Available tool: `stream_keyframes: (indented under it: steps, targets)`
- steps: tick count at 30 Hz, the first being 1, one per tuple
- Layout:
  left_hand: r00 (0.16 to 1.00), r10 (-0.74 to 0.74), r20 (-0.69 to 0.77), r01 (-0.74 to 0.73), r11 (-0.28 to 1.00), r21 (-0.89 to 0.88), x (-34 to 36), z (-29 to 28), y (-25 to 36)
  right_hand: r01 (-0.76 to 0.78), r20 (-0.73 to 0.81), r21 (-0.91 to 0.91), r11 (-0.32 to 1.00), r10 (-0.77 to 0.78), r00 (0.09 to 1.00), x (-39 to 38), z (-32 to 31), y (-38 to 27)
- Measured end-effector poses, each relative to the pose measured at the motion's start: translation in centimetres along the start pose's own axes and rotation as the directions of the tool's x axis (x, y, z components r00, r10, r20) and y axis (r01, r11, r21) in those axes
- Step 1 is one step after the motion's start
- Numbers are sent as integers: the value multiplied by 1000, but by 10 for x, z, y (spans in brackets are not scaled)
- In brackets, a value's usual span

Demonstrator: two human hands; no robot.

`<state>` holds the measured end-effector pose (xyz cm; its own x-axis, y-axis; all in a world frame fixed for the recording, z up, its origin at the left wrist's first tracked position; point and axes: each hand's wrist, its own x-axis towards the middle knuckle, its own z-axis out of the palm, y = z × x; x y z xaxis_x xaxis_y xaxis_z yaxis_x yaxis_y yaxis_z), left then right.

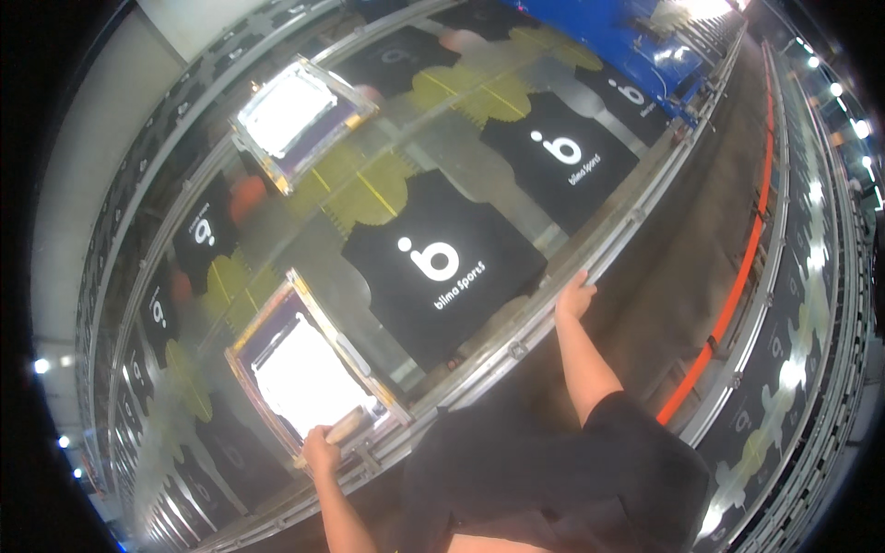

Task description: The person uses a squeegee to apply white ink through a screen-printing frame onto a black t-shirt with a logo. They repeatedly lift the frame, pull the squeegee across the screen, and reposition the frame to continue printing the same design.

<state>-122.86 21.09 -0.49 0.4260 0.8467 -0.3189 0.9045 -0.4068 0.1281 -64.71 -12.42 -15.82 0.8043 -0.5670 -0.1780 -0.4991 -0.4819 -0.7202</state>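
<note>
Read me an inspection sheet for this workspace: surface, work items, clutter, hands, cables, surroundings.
Surface: long table with a metal rail along its near edge.
Work items: near framed screen with a bright white area inside; wooden bar at its near end; far framed screen; dark panels with white prints.
Clutter: nothing seen.
Hands: left hand grips the wooden bar; right hand is at the metal rail.
Cables: nothing seen.
Surroundings: blue machine towards the far end; orange strip to the right.
</note>
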Motion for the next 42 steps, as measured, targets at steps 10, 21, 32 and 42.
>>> stream_keyframes:
  steps: [10,21,32,42]
  targets:
    - [1000,-25,-6,25,999,-28,-1,5,-2,19,27,12,1000,-19,999,7,3,10]
    - [1000,-15,5,15,1000,-16,2,9,-7,-53,77,49,997,49,996,-3,-7,-5]
    - [970,212,-118,-233,951,-205,-18,-2,-64,264,4,-255,930,-272,962,15,-32,9]
    - [901,355,-248,-418,864,-281,-22,12,-137,474,781,440,763,-585,217,-337,18,-29]
